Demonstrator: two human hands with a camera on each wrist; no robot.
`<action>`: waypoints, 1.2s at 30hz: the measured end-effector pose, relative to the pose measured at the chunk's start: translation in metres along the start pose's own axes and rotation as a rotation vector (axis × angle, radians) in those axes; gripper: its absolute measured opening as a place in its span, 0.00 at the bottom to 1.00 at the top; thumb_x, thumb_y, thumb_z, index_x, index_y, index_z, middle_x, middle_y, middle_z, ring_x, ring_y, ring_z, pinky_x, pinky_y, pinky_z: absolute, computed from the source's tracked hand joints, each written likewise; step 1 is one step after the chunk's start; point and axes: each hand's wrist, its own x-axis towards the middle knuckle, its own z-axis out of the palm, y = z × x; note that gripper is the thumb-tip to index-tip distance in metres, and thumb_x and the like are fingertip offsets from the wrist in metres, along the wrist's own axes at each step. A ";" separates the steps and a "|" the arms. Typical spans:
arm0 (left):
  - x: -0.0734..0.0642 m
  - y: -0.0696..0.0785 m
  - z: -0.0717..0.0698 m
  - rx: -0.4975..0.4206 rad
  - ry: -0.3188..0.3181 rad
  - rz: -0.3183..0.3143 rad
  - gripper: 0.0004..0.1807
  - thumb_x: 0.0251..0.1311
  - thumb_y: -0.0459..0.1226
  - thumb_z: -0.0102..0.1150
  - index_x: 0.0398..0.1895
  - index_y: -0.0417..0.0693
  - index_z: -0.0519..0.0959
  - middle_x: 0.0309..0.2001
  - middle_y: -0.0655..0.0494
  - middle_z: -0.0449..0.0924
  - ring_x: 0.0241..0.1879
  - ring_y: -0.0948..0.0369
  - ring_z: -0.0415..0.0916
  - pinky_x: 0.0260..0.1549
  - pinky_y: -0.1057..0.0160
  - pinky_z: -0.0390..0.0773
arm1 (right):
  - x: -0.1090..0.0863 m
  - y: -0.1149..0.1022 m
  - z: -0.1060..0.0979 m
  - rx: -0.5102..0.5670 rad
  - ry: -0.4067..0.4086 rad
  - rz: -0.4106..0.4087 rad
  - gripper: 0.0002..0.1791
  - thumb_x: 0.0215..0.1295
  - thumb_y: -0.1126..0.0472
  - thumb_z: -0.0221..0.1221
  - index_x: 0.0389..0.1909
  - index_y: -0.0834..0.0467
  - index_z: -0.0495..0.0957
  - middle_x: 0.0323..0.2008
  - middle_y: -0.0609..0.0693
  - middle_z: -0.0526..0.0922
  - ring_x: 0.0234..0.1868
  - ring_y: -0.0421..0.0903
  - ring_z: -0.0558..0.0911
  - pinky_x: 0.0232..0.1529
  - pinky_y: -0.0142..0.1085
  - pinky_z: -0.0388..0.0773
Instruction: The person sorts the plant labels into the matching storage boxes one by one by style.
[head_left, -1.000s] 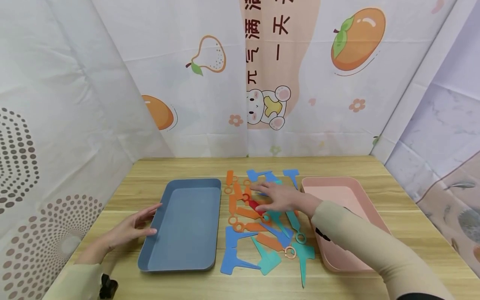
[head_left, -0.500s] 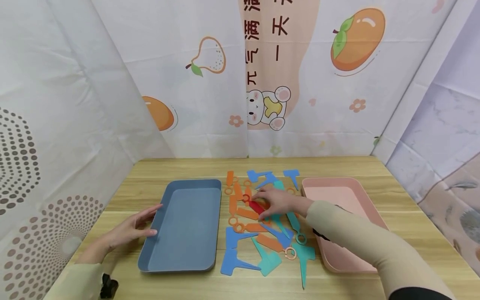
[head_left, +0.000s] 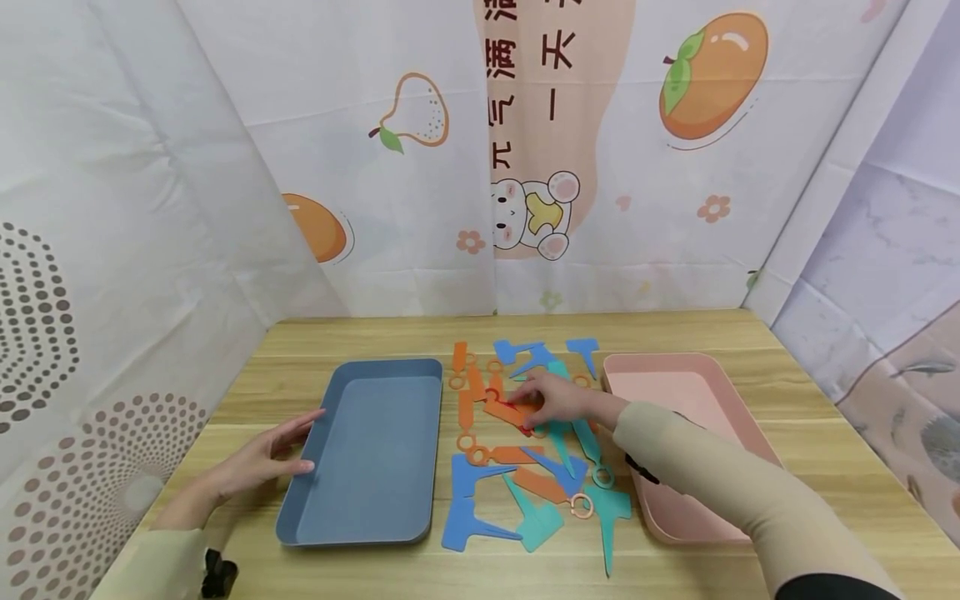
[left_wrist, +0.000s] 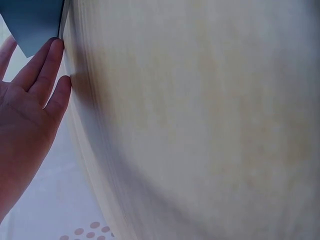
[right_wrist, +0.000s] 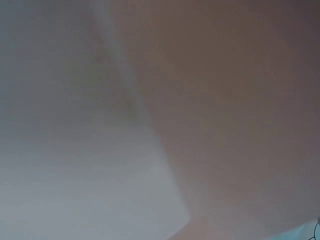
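My right hand reaches into a spread of flat plastic plant tags. Its thumb and index finger pinch an orange ring tag that lies across a red tag, of which only bits show. Around them lie several more orange ring tags, blue T-shaped tags and teal tags. My left hand rests with extended fingers at the left rim of a blue-grey tray; the left wrist view shows its fingers by the tray's corner. The right wrist view is blurred and shows no hand.
A pink tray stands right of the tags, partly beneath my right forearm. Printed cloth hangs behind the wooden table and along both sides.
My right hand came down, and its fingers closed together among the tags. The orange tag shifted up over the red one, which was more exposed before. My left hand stayed at the tray.
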 end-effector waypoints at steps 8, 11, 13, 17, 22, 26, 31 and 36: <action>0.000 0.000 0.001 0.021 0.009 0.006 0.41 0.62 0.32 0.62 0.74 0.34 0.53 0.71 0.29 0.51 0.66 0.57 0.59 0.52 0.76 0.62 | -0.003 0.006 -0.006 0.075 -0.013 -0.062 0.14 0.62 0.62 0.66 0.48 0.61 0.83 0.38 0.49 0.76 0.37 0.42 0.76 0.39 0.35 0.75; 0.000 0.000 0.001 0.030 0.005 0.008 0.41 0.62 0.33 0.62 0.74 0.34 0.52 0.70 0.28 0.51 0.65 0.37 0.52 0.52 0.76 0.61 | -0.001 0.006 -0.005 0.087 -0.011 -0.024 0.10 0.62 0.66 0.65 0.44 0.62 0.84 0.38 0.50 0.77 0.36 0.42 0.77 0.38 0.34 0.76; 0.001 -0.001 0.001 0.033 0.001 0.011 0.40 0.63 0.32 0.62 0.74 0.34 0.52 0.70 0.28 0.51 0.65 0.34 0.52 0.52 0.76 0.61 | -0.001 -0.001 -0.007 0.114 -0.020 0.026 0.07 0.61 0.70 0.64 0.41 0.64 0.83 0.36 0.51 0.78 0.35 0.43 0.78 0.37 0.35 0.77; 0.001 -0.002 0.000 0.039 -0.001 0.019 0.40 0.63 0.32 0.62 0.74 0.34 0.52 0.70 0.28 0.51 0.65 0.38 0.54 0.52 0.76 0.62 | 0.002 -0.002 -0.006 0.163 -0.040 0.086 0.03 0.61 0.72 0.63 0.34 0.64 0.82 0.31 0.49 0.81 0.30 0.41 0.78 0.34 0.33 0.77; 0.001 -0.001 0.000 0.027 0.000 0.015 0.40 0.63 0.32 0.62 0.74 0.34 0.53 0.70 0.28 0.50 0.65 0.35 0.52 0.52 0.76 0.62 | 0.005 -0.004 -0.006 0.137 -0.062 0.111 0.03 0.60 0.71 0.64 0.32 0.62 0.80 0.27 0.46 0.79 0.27 0.39 0.75 0.32 0.31 0.74; 0.000 0.000 -0.001 0.021 0.000 0.005 0.40 0.62 0.32 0.63 0.73 0.34 0.53 0.70 0.27 0.51 0.65 0.30 0.50 0.52 0.76 0.61 | 0.010 -0.011 -0.008 0.077 -0.075 0.106 0.06 0.58 0.69 0.66 0.33 0.61 0.79 0.27 0.46 0.76 0.27 0.40 0.71 0.32 0.32 0.71; 0.001 0.001 -0.004 0.009 -0.024 -0.014 0.41 0.61 0.32 0.63 0.73 0.34 0.53 0.69 0.25 0.51 0.66 0.29 0.48 0.51 0.77 0.61 | 0.019 -0.021 -0.009 -0.050 -0.100 0.103 0.12 0.54 0.63 0.72 0.34 0.61 0.78 0.28 0.46 0.75 0.30 0.40 0.70 0.35 0.32 0.70; 0.003 0.005 -0.006 -0.009 -0.065 -0.029 0.42 0.61 0.33 0.64 0.73 0.34 0.51 0.69 0.24 0.50 0.66 0.29 0.47 0.51 0.76 0.63 | 0.026 -0.028 -0.008 -0.153 -0.136 0.117 0.14 0.52 0.62 0.73 0.32 0.58 0.76 0.28 0.44 0.75 0.29 0.40 0.70 0.34 0.32 0.69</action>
